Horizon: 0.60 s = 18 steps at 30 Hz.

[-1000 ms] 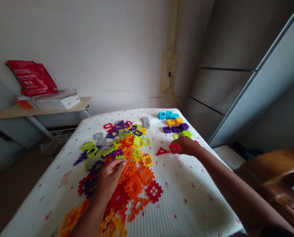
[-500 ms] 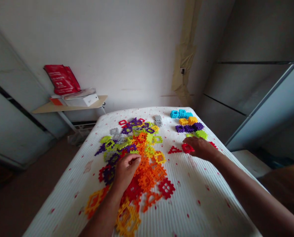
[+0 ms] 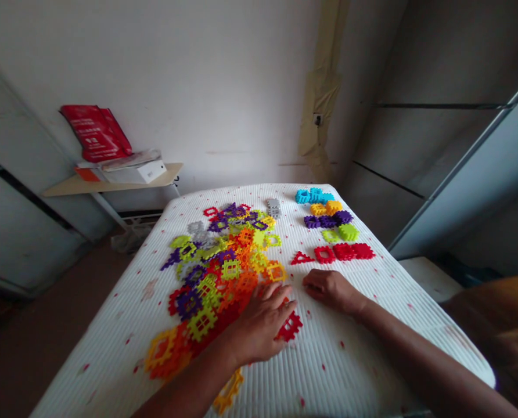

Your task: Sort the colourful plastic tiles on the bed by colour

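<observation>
My left hand (image 3: 263,322) is open, its fingers apart, low over the right side of a mixed pile of toothed plastic building pieces. A red window piece (image 3: 291,326) shows beside its fingers and is partly covered by them. Under the hand, other red and orange pieces are mostly hidden. My right hand (image 3: 335,290) rests on the white cover with fingers curled; whatever they may hold is hidden. Just beyond it lies a row of red pieces: a triangle (image 3: 301,258), a square frame (image 3: 324,254) and an overlapping red group (image 3: 353,251).
Behind the red row stand groups of lime green (image 3: 348,233), purple (image 3: 327,221), yellow (image 3: 326,208) and blue pieces (image 3: 315,195). Grey pieces (image 3: 273,207) lie farther left. The quilted bed (image 3: 372,348) carries everything. A side table (image 3: 172,173) holds a red bag (image 3: 96,133).
My right hand has drawn back toward me from the red row, uncovering it. My left hand has moved right across the pile, and its fingers have spread. The view has shifted slightly.
</observation>
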Tool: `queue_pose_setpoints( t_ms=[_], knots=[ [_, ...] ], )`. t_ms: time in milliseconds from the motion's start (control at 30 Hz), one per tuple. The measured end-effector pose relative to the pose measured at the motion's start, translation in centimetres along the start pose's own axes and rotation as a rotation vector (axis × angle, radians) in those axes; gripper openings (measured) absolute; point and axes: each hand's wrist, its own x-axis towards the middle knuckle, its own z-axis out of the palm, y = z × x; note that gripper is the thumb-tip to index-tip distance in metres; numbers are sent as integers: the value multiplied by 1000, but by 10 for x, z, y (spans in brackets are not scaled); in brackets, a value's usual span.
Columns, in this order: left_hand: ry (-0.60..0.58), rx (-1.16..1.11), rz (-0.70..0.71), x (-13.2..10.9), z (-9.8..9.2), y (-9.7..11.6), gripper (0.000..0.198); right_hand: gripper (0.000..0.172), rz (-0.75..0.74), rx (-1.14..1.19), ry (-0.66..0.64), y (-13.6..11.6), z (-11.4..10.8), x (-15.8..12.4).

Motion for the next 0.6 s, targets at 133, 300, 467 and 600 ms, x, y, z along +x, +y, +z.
queue_pose_setpoints(
  t_ms=[133, 300, 467, 600],
  knots=[
    [-69, 60, -3, 4, 2, -1, 41, 18, 29, 45, 41, 1, 6, -2],
    [-23, 46, 2, 7, 5, -2, 29, 18, 47, 24, 85, -1, 10, -1],
    [115, -92, -6, 9, 8, -7, 23, 18, 33, -20, 111, -1, 14, 0],
    [234, -376, -124, 8, -1, -10, 26, 17, 40, -49, 127, 2, 19, 1]
  ],
)
